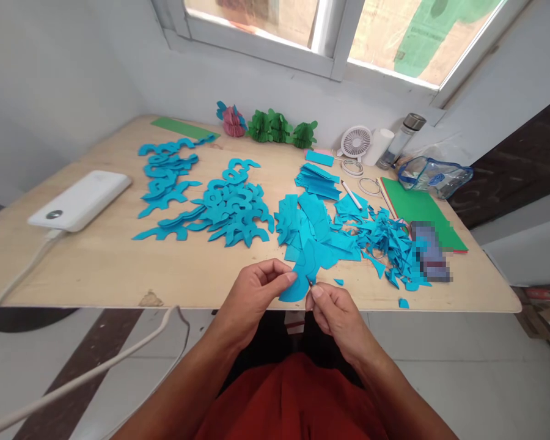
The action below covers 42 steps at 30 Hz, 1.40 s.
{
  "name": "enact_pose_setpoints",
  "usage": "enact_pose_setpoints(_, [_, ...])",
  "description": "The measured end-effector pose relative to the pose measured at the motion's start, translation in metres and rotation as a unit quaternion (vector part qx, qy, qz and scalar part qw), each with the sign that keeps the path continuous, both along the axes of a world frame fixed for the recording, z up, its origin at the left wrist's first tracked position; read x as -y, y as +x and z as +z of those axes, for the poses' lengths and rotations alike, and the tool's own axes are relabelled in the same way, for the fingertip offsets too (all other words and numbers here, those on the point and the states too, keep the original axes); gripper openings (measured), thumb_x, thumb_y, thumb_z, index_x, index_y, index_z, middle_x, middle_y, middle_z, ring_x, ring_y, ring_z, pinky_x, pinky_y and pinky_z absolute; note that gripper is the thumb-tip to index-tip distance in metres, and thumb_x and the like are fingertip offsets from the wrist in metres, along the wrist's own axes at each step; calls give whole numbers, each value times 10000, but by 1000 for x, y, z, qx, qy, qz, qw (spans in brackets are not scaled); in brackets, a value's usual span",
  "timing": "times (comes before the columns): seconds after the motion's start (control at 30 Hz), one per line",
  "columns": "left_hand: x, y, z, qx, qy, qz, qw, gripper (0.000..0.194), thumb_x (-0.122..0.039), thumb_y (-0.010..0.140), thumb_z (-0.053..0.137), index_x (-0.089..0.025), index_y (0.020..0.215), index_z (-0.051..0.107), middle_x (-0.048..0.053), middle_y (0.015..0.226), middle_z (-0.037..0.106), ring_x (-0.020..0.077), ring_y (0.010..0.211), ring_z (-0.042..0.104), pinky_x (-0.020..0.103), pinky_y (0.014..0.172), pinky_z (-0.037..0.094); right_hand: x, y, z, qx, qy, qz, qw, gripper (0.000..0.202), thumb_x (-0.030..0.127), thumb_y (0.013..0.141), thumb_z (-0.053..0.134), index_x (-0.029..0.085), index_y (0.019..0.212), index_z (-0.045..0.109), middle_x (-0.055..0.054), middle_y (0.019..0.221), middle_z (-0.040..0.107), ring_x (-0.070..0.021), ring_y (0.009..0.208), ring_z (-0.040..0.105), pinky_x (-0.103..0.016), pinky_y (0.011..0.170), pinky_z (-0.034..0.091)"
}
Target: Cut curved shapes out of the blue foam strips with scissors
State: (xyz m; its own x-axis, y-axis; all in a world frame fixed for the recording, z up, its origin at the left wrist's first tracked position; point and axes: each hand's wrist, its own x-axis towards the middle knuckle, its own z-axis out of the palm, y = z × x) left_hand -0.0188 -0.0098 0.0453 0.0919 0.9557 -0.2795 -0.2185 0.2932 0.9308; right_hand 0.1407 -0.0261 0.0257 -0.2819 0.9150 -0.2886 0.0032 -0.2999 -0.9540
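My left hand point(263, 287) pinches a blue paper piece point(295, 288) between thumb and fingers, near the table's front edge. Faint curved outlines show on this paper, and its lower end is rounded. Closed at the paper's right edge is my right hand point(333, 308). A small dark tip pokes out from its fingers against the paper; the rest is hidden in the hand, so its kind is unclear. Just beyond lie blue paper sheets point(314, 214). To the right is a heap of blue scraps point(387, 238), and to the left a pile of curved blue cut-outs point(236, 205).
A white power bank point(80, 200) with a cable lies at left. Along the back stand green paper figures point(279, 126), a small fan point(356, 142) and a bottle point(401, 140). Green sheets point(424, 208), a clear pouch point(435, 177) and a white pen point(351, 194) are at right.
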Motion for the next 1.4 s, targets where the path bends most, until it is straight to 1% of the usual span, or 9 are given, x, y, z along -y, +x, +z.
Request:
enact_pose_setpoints(0.27, [-1,-4,-1,11,-8,-28,1000,184,-302,689,720,-162,612,628,-14,602,577,117,591,474,239,600,381,-6,8,4,47,36,43,997,406,485,894,478,155,672,561,89,439,326,-76,413,257,-229,407,189])
enact_pose_setpoints(0.5, [-7,-6,2,-3,-4,-36,999,180,-291,664,741,-169,607,621,-21,576,560,114,574,463,237,578,370,-11,17,6,59,37,77,995,373,474,898,485,152,744,592,93,461,300,-79,421,239,-228,409,181])
enact_pose_setpoints(0.57, [-8,-6,2,7,-10,-38,999,192,-283,659,751,-166,596,613,-25,566,547,107,569,456,229,576,369,-12,19,6,56,39,86,994,359,468,905,481,152,777,595,90,474,317,-81,429,255,-227,416,194])
enact_pose_setpoints(0.63, [-7,-4,0,46,-34,-44,997,197,-275,655,761,-163,602,608,-20,578,554,107,580,472,228,591,386,-11,20,7,51,44,90,994,367,472,910,472,157,757,581,85,474,332,-84,432,264,-230,419,199])
enact_pose_setpoints(0.8, [0,5,-7,192,-98,-64,974,203,-281,700,742,-150,631,602,3,627,590,108,598,514,236,623,433,-7,15,5,12,50,48,998,430,516,895,473,200,604,437,85,449,300,-86,421,248,-233,405,185])
enact_pose_setpoints(0.97, [4,12,-7,246,-116,-52,961,198,-245,701,750,-137,633,598,7,624,595,100,598,526,222,624,446,-2,12,-2,-51,25,27,998,424,542,874,497,204,632,417,94,462,299,-72,400,199,-223,375,130])
enact_pose_setpoints(1.07, [5,13,-6,255,-130,-58,956,190,-229,682,764,-140,651,599,9,641,608,104,608,542,226,639,451,0,12,-6,-78,25,23,996,414,530,881,499,198,645,426,94,467,304,-67,398,195,-219,377,131])
enact_pose_setpoints(1.17, [6,14,-4,250,-137,-44,958,195,-206,658,776,-152,657,588,-5,639,605,105,616,551,224,644,446,1,11,-9,-83,37,4,996,409,514,893,491,198,641,427,88,463,320,-69,397,206,-222,381,138])
enact_pose_setpoints(1.4, [10,20,-1,177,-96,-18,979,226,-247,661,762,-167,641,551,-16,603,583,122,574,537,252,599,424,4,7,-8,-78,63,-11,995,403,509,903,482,184,664,473,84,488,306,-75,423,213,-228,400,159])
